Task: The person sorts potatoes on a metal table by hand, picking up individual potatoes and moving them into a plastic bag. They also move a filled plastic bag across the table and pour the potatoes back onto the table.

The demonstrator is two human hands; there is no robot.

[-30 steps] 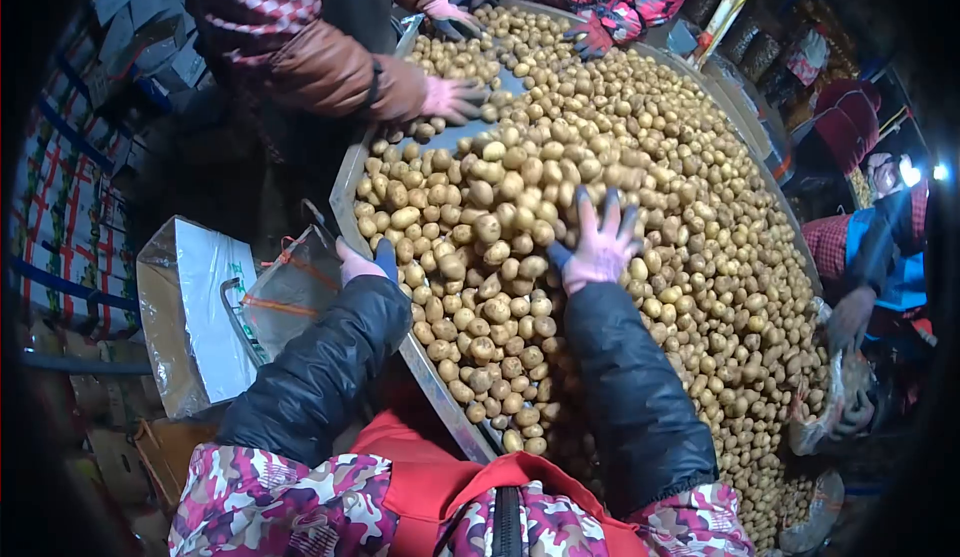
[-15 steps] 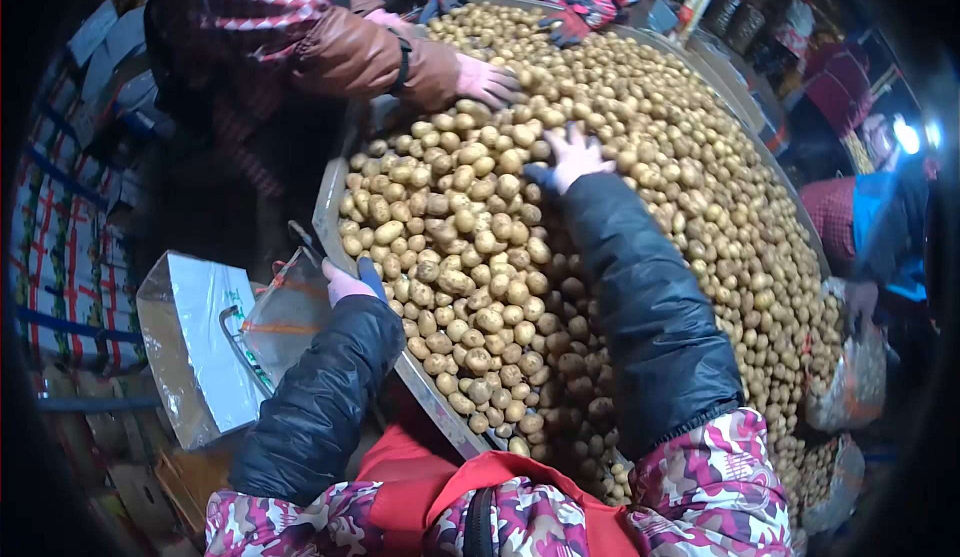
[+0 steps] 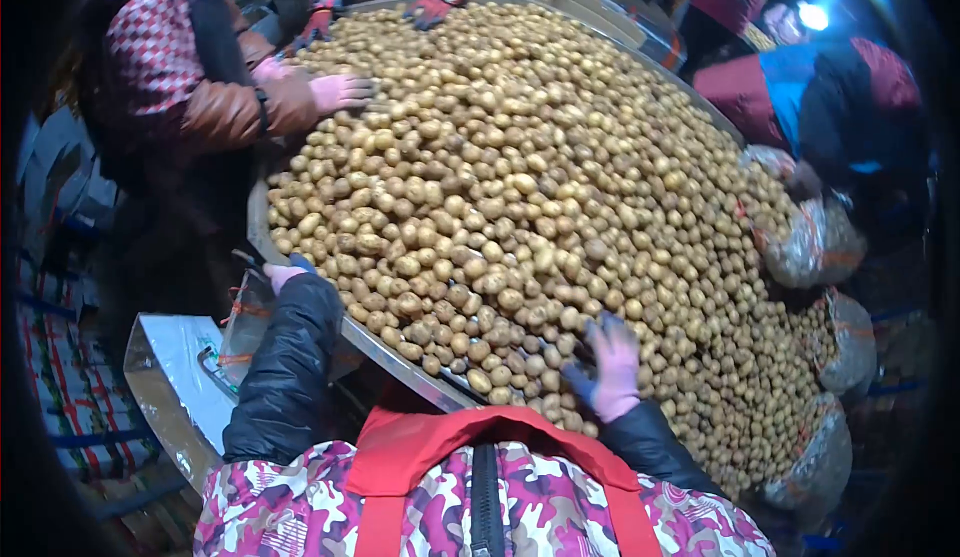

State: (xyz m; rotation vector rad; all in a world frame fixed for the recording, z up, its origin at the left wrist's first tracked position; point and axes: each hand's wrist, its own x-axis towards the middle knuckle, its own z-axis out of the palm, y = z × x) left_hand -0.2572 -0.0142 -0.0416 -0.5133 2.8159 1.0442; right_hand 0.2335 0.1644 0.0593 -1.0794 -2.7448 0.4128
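right grip (image 3: 612, 367) wide on the potatoes (image 3: 520, 187), most toward 12 o'clock, left grip (image 3: 288, 274) by the bench (image 3: 402, 367) rim, can't tell if closed

A round, bright white lamp (image 3: 813, 17) shines at upper right. White cartons with red bands (image 3: 88, 382) fill the lower left.

The left arm (image 3: 285, 362) is reaching forward in a dark sleeve, and the gloved left hand (image 3: 288, 271) is lying at its far end, finger shape partly hidden. The right arm (image 3: 660, 449) is angling forward and inward, bringing the gloved right hand (image 3: 613, 362) nearer the chest, its fingers (image 3: 606, 329) pointing forward, its thumb (image 3: 577, 381) standing apart.
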